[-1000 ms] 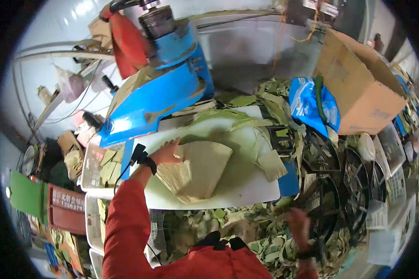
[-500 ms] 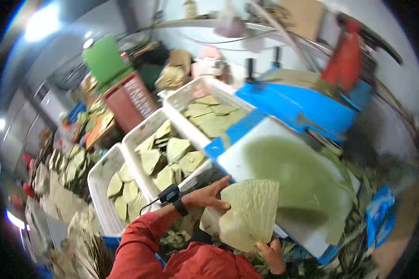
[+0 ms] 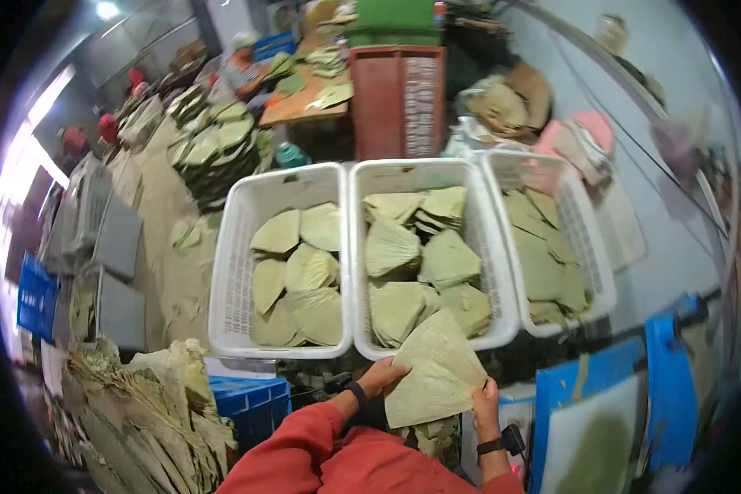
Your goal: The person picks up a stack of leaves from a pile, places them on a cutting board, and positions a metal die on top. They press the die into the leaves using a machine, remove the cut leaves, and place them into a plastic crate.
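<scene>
A pale green, fan-shaped leaf piece (image 3: 436, 375) is spread flat between my two hands, its veins running lengthwise. My left hand (image 3: 383, 377) pinches its left edge. The right corner is gripped by the thumb and fingers of my right hand (image 3: 486, 403). The far tip of the leaf overlaps the near rim of the middle white basket (image 3: 502, 309), where similar fan-shaped leaf stacks (image 3: 449, 259) lie. More such stacks (image 3: 313, 267) are in the left white basket (image 3: 222, 317). The right white basket (image 3: 593, 263) holds flat leaf pieces (image 3: 543, 247).
A blue crate (image 3: 251, 403) and a heap of dried leaves (image 3: 140, 403) stand at my left. To my right is a white board (image 3: 593, 428) with a blue edge. Behind the baskets stands a red bin (image 3: 395, 103). A person (image 3: 243, 70) sits by an orange table (image 3: 309, 103).
My view has swung left, away from the white board to face the baskets. The leaf piece has moved with both hands from beside the board to the middle basket's near rim.
</scene>
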{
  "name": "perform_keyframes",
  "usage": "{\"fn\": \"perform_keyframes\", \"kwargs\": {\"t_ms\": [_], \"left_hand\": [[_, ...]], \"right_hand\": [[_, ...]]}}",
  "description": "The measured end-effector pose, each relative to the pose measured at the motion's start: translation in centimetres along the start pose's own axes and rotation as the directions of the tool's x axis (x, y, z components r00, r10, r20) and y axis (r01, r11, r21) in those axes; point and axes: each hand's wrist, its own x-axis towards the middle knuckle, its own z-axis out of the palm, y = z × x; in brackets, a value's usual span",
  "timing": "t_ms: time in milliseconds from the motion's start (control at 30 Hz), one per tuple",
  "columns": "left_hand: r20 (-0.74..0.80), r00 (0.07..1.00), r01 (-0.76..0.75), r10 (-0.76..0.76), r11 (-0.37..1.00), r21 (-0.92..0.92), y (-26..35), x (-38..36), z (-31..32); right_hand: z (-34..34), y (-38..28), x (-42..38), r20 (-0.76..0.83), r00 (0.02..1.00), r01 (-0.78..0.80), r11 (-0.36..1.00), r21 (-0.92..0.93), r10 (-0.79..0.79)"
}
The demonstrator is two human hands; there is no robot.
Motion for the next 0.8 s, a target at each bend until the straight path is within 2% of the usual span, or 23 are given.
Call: {"fn": "perform_keyframes", "kwargs": {"t_ms": [100, 133, 167, 233, 300, 333, 367, 400, 433, 500, 567, 600, 633, 667, 767, 800], "left_hand": [[-0.227, 0.972, -0.121, 0.064, 0.962, -0.245, -0.6, 2.6, -6.2], [-0.194, 0.976, 0.020, -0.099, 0.928, -0.372, 1.1, 1.5, -7.9], [-0.143, 0.988, -0.045, -0.054, 0.791, -0.610, -0.1, 1.8, -10.2], [-0.370, 0.929, -0.220, -0.020, 0.773, -0.594, -0.9, 0.7, -12.0], [-0.471, 0.867, -0.177, -0.164, 0.782, -0.598, -0.9, -0.7, -12.0], [-0.514, 0.825, -0.150, -0.234, 0.787, -0.599, -1.2, -1.1, -12.3], [-0.504, 0.812, -0.098, -0.294, 0.783, -0.614, -2.2, -1.1, -12.9], [-0.527, 0.786, -0.137, -0.325, 0.738, -0.660, -3.9, -1.3, -12.9], [-0.504, 0.796, -0.103, -0.335, 0.747, -0.657, -4.7, -1.5, -13.0], [-0.500, 0.787, -0.102, -0.362, 0.723, -0.683, -5.7, -2.3, -12.4], [-0.462, 0.765, -0.059, -0.449, 0.666, -0.744, -5.7, -2.8, -12.3], [-0.482, 0.748, -0.065, -0.455, 0.673, -0.737, -6.3, -2.7, -12.4], [-0.498, 0.734, -0.072, -0.462, 0.676, -0.733, -7.0, -2.6, -12.3], [-0.510, 0.721, -0.078, -0.469, 0.676, -0.732, -7.6, -2.5, -12.1], [-0.501, 0.711, -0.037, -0.494, 0.685, -0.727, -7.0, -2.7, -11.6], [-0.494, 0.702, -0.017, -0.514, 0.680, -0.733, -6.4, -2.5, -11.3]], "right_hand": [[5.8, -2.5, 6.8, 0.100, 0.991, -0.103, 0.989, 0.108, 0.092], [9.1, -4.9, 8.1, 0.139, 0.987, -0.099, 0.984, 0.151, 0.078], [11.8, -5.6, 10.4, 0.209, 0.975, -0.108, 0.986, 0.129, 0.080], [17.1, -6.2, 14.8, 0.339, 0.938, -0.117, 0.988, 0.102, 0.076], [24.4, -8.6, 17.6, 0.440, 0.896, -0.132, 0.984, 0.120, 0.067], [27.2, -8.1, 20.3, 0.505, 0.862, -0.101, 0.993, 0.067, 0.053], [29.9, -7.6, 23.0, 0.565, 0.824, -0.066, 0.998, 0.021, 0.043], [33.2, -8.6, 24.4, 0.587, 0.807, -0.068, 0.998, -0.009, 0.060], [36.4, -9.8, 26.0, 0.609, 0.790, -0.068, 0.997, -0.038, 0.077], [41.9, -10.0, 31.1, 0.630, 0.774, 0.052, 0.984, -0.169, 0.067], [46.3, -10.7, 35.2, 0.642, 0.767, 0.173, 0.965, -0.199, -0.005], [48.0, -8.9, 38.2, 0.543, 0.829, 0.283, 0.938, -0.201, -0.133], [49.4, -9.2, 38.4, 0.439, 0.859, 0.389, 0.893, -0.224, -0.264], [48.8, -9.7, 38.3, 0.468, 0.863, 0.302, 0.937, -0.176, -0.191], [45.0, -3.3, 40.5, 0.561, 0.817, 0.357, 0.882, -0.309, -0.134], [42.7, -0.6, 40.8, 0.559, 0.826, 0.311, 0.886, -0.343, -0.074]]}}
